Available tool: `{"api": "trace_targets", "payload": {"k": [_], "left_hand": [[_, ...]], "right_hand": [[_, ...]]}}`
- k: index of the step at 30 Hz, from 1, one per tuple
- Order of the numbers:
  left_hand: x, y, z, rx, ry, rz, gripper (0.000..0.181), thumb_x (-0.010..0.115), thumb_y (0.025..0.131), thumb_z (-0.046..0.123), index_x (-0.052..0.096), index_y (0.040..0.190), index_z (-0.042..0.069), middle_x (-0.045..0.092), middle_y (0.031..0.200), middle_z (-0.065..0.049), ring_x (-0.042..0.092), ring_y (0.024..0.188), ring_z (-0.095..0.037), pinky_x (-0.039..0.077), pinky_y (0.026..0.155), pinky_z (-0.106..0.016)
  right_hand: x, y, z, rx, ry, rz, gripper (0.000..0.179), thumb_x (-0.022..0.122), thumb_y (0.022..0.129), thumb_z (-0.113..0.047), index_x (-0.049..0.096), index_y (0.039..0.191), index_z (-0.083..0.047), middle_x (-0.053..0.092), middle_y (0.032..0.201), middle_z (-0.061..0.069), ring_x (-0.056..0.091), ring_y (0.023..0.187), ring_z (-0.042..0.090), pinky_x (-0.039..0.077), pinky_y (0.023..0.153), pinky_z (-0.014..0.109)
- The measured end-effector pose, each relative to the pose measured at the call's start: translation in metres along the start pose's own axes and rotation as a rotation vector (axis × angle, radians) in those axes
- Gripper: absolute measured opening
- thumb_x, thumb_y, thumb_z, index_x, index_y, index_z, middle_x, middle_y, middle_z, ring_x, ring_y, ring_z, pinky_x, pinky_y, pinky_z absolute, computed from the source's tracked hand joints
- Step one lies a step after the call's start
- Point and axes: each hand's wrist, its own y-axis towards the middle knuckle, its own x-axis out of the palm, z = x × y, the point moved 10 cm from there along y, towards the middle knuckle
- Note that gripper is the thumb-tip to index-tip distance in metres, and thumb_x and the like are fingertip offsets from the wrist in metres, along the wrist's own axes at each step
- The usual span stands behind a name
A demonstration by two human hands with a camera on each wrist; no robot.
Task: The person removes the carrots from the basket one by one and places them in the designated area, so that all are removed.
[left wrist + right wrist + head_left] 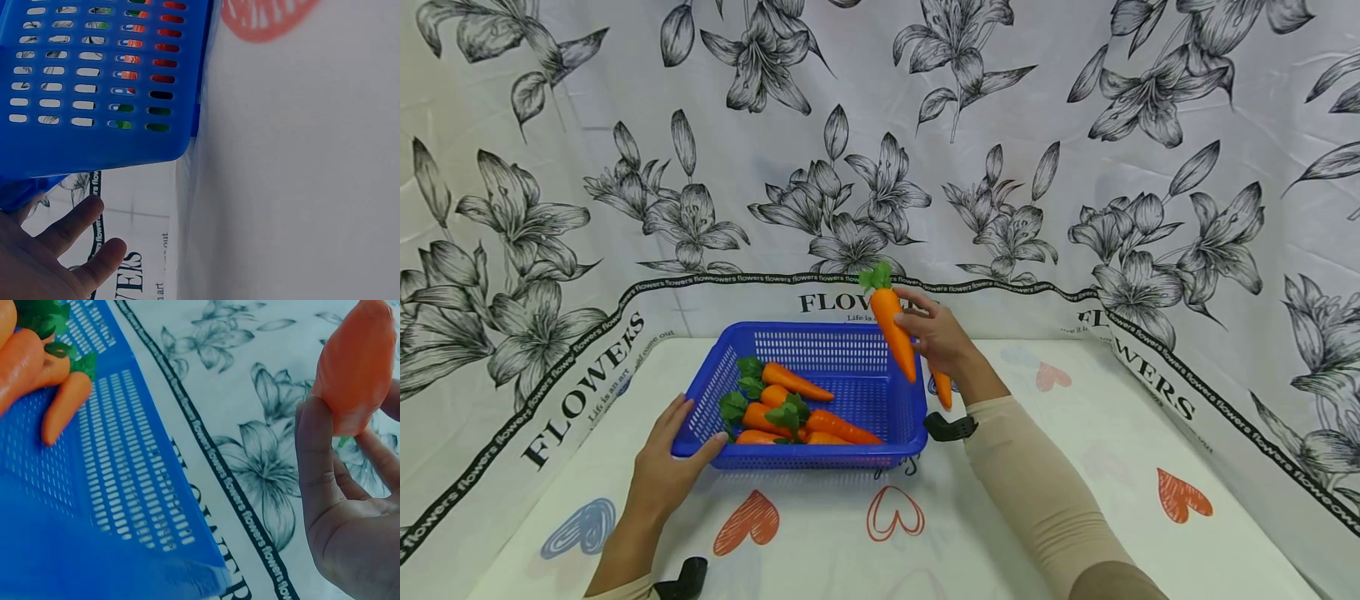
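Note:
My right hand [936, 333] holds an orange carrot [894, 333] with a green leafy top, raised over the right side of a blue plastic basket [812, 456]. Thumb and fingertips pinch its upper body, and its tip slants down to the right. In the right wrist view the same carrot [356, 369] shows between thumb and fingers. My left hand [662, 458] rests at the basket's front left corner, thumb near the front rim; the left wrist view shows fingers [100, 262] spread and fairly straight. Several carrots [797, 382] with leafy tops lie inside the basket, mostly toward the left and front.
Another carrot [943, 390] lies just outside the basket's right side, partly hidden by my right wrist. A white cloth with printed hearts [748, 523] covers the table. Behind it hangs a flower-print curtain [850, 208] with a black lettered band.

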Motion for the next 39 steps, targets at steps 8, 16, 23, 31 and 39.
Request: {"api": "trace_targets", "payload": {"k": [8,16,23,31,39], "left_hand": [[0.0,-0.002,0.0,-0.009,0.007,-0.001,0.085,0.066,0.087,0.048,0.029,0.152,0.009,0.018,0.158,-0.011,0.018,0.14,-0.043,0.026,0.098,-0.071],[0.0,-0.002,0.001,-0.006,0.0,0.002,0.084,0.066,0.088,0.046,0.028,0.153,0.01,0.017,0.159,-0.011,0.018,0.14,-0.043,0.026,0.098,-0.071],[0.0,-0.002,0.0,-0.01,-0.001,0.003,0.084,0.066,0.088,0.046,0.028,0.153,0.011,0.016,0.159,-0.009,0.018,0.14,-0.042,0.026,0.098,-0.07],[0.001,-0.002,-0.001,-0.005,-0.015,0.005,0.083,0.066,0.088,0.046,0.028,0.153,0.011,0.016,0.159,-0.008,0.018,0.14,-0.042,0.026,0.099,-0.07],[0.001,-0.001,0.0,-0.003,-0.01,0.008,0.083,0.067,0.088,0.044,0.028,0.153,0.012,0.017,0.159,-0.009,0.019,0.14,-0.042,0.027,0.098,-0.07]], "right_hand": [[-0.015,-0.004,-0.007,-0.011,0.013,0.016,0.054,0.064,0.093,-0.01,0.045,0.144,-0.013,0.049,0.131,0.019,0.058,0.105,0.03,0.055,0.08,0.035],[-0.032,-0.008,-0.011,-0.01,0.03,0.046,0.055,0.066,0.092,-0.008,0.046,0.143,-0.014,0.05,0.129,0.02,0.059,0.106,0.03,0.055,0.08,0.037],[-0.049,-0.012,-0.013,-0.012,0.016,0.081,0.056,0.065,0.092,-0.008,0.046,0.144,-0.014,0.047,0.134,0.02,0.057,0.11,0.031,0.055,0.081,0.037],[-0.07,-0.018,-0.016,-0.011,0.015,0.113,0.056,0.067,0.092,-0.01,0.046,0.144,-0.016,0.047,0.132,0.02,0.056,0.112,0.031,0.055,0.083,0.038],[-0.094,-0.027,-0.018,0.002,-0.004,0.172,0.058,0.069,0.091,-0.013,0.046,0.144,-0.017,0.048,0.132,0.019,0.056,0.113,0.031,0.055,0.082,0.038]]}}
